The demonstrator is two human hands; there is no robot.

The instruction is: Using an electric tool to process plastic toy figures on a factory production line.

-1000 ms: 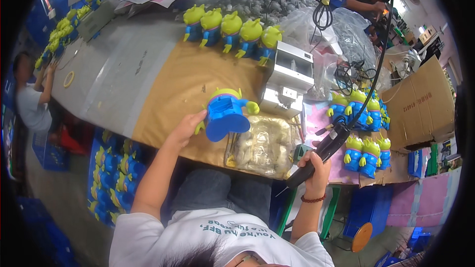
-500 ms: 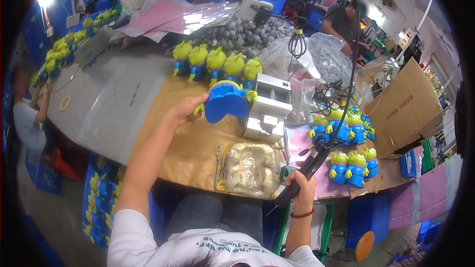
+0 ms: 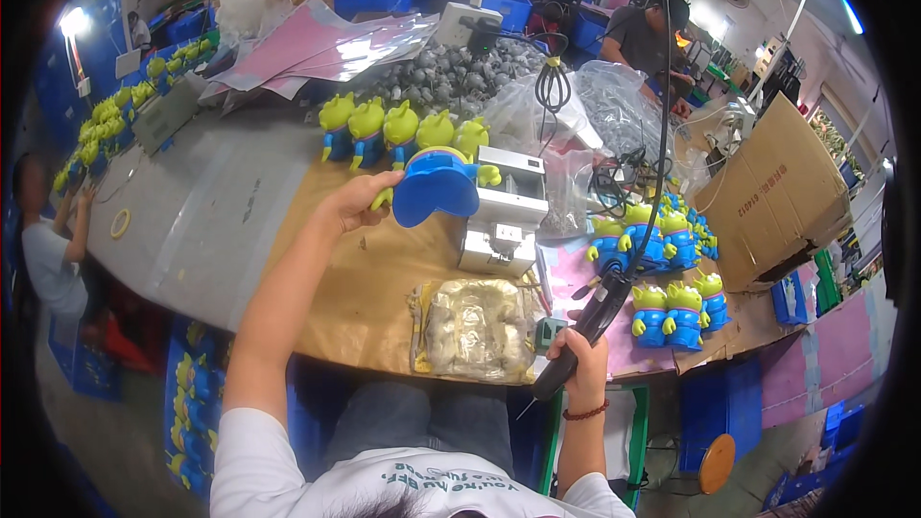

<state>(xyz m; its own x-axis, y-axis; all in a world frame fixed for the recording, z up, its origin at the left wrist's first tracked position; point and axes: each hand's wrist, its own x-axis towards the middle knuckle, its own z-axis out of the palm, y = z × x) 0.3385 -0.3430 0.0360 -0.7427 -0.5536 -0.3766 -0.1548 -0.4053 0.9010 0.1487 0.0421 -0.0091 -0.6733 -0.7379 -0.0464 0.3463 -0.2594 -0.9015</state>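
Left hand [image 3: 360, 201]: fingers clamped on one green arm of the toy figure.
Toy figure [image 3: 435, 196]: blue underside showing, over the surface [image 3: 331, 293], between near edge and standing figures [image 3: 402, 125].
Right hand [image 3: 585, 364]: fingers wrapped around the black screwdriver [image 3: 604, 303], by the near edge, bit downward.
Padded rest [image 3: 477, 331]: plastic-covered, along the near edge.
Grey-white machine [image 3: 501, 247]: beyond the padded rest.

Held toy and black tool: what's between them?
In the head view, the metal box lies between held toy and black tool; a green block sits near the tool.
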